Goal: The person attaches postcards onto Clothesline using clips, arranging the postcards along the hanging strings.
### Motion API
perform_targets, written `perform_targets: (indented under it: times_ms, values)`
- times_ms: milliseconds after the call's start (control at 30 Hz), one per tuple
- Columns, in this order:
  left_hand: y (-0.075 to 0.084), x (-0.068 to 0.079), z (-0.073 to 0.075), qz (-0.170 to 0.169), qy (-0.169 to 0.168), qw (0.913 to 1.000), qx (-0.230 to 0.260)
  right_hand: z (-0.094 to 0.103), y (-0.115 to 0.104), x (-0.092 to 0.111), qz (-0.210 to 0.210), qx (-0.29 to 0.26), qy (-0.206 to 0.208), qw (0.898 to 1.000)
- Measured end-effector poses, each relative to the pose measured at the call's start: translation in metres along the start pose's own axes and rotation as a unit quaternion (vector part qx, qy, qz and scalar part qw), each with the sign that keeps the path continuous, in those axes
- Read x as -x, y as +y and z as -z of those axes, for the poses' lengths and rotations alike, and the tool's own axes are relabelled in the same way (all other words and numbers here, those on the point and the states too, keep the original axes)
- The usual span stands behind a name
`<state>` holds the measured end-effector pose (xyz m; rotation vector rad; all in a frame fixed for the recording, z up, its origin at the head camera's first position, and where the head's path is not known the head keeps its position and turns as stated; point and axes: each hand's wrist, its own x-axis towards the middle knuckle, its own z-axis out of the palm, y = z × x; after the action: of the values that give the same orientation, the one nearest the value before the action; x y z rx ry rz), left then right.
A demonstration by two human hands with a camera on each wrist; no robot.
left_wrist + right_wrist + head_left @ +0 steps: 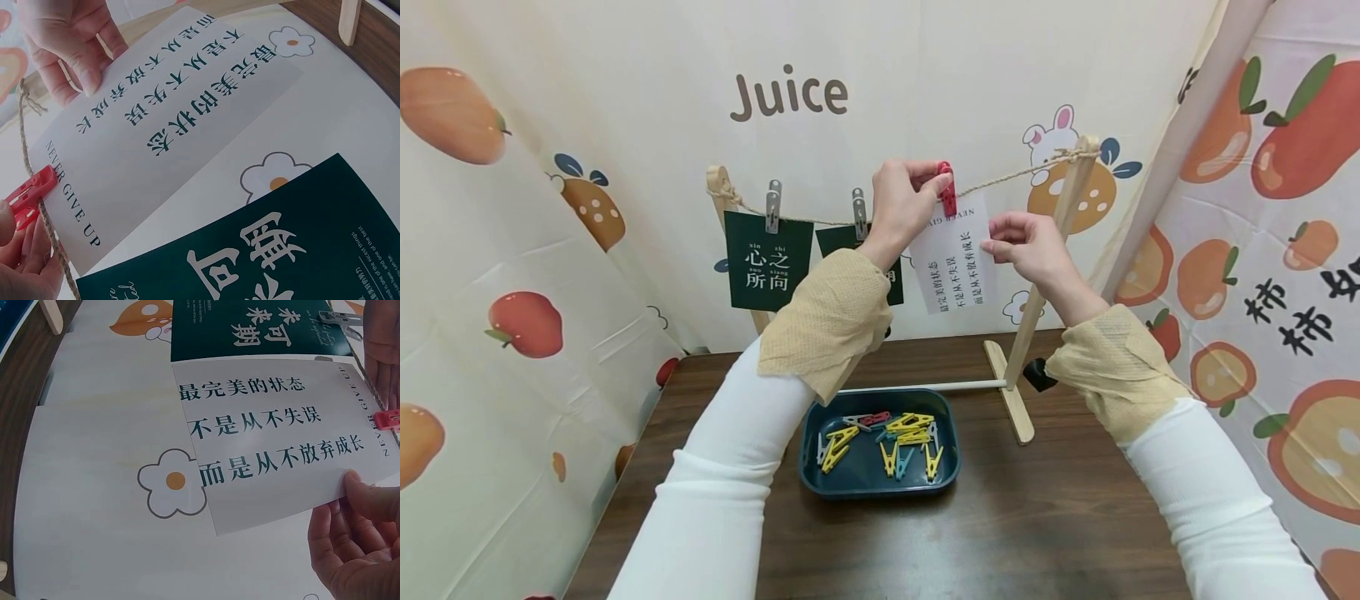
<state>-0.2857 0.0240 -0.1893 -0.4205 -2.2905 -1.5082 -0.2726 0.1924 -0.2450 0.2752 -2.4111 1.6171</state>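
Observation:
My left hand (901, 204) pinches a red clothespin (948, 190) at the twine (1000, 180). The clothespin's jaws sit over the twine and the top edge of a white card (957, 267). Dark printed characters run sideways down this card, with "NEVER GIVE UP" along its top. At the card's right edge, my right hand (1030, 250) pinches it between thumb and fingers; the right wrist view shows the thumb on the printed face. To the left, two dark green cards (767, 287) hang from the twine by grey clothespins (773, 207); my left hand and wrist partly cover the nearer one.
A wooden stand with upright posts (1051, 258) carries the twine. In front of it, a dark blue tray (880, 492) on the brown table (1000, 533) holds several yellow, blue, grey and red clothespins. Fruit-printed cloth (662, 50) surrounds the table's back and sides.

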Motion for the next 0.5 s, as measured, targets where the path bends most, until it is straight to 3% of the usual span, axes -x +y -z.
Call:
perform_targets:
  times_ms: [500]
  values:
    - [0.0021, -0.0004, -0.0005, 0.021, -0.033, 0.9987, -0.033, -0.0007, 0.0013, 0.0011, -0.003, 0.014, 0.004, 1.0]
